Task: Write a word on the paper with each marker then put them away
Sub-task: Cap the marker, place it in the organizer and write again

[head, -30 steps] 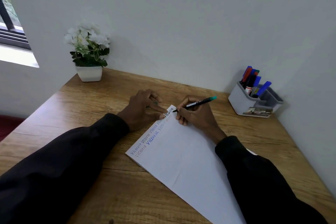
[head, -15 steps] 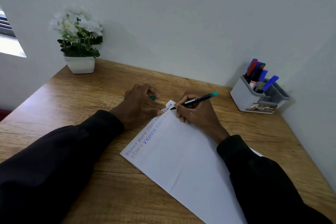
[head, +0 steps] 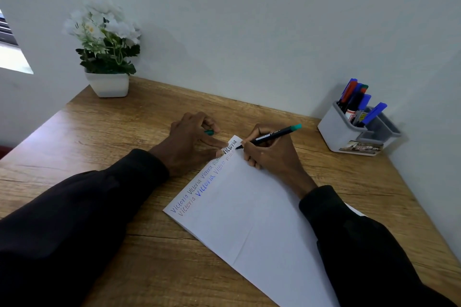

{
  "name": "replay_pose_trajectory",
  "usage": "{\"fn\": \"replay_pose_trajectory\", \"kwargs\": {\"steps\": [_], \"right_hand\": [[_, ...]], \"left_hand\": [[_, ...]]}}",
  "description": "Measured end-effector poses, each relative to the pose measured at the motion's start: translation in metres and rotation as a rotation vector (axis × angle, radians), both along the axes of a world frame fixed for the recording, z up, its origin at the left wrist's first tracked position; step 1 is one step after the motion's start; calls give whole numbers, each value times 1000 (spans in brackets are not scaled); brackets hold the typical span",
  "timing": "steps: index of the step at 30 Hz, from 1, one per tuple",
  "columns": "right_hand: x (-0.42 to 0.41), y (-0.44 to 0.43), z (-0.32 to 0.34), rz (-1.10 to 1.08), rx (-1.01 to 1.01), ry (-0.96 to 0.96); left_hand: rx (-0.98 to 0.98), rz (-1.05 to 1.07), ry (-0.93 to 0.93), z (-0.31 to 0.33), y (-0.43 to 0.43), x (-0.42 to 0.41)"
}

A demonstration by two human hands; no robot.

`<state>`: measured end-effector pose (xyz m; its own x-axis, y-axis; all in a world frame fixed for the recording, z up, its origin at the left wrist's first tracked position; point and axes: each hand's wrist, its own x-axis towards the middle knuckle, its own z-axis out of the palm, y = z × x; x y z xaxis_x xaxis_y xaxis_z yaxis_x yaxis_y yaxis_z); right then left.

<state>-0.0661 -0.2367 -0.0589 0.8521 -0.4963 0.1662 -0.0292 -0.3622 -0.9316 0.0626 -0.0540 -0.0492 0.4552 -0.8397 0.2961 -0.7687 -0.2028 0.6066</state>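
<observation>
A white paper (head: 262, 209) lies slanted on the wooden desk (head: 112, 132), with "Victoria" written several times along its left edge in different colours. My right hand (head: 273, 158) grips a black marker with a teal end (head: 273, 135); its tip touches the paper just below the black word at the top corner. My left hand (head: 189, 143) presses two straight fingers on that corner, while its outer fingers curl over a teal cap (head: 209, 132).
A grey holder (head: 339, 132) with several markers (head: 356, 102) stands at the back right against the wall. A white pot of white flowers (head: 107, 62) sits at the back left corner. The desk narrows toward the right wall.
The view has shifted slightly. The teal cap has come into sight under my left fingers. The marker tip has moved a little down from the black word.
</observation>
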Motion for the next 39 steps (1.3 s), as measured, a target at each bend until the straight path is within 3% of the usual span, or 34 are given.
{"fn": "replay_pose_trajectory", "kwargs": {"steps": [39], "right_hand": [[3,0,3,-64,37,6]], "left_hand": [[13,-11,-6,-1,0,0]]}}
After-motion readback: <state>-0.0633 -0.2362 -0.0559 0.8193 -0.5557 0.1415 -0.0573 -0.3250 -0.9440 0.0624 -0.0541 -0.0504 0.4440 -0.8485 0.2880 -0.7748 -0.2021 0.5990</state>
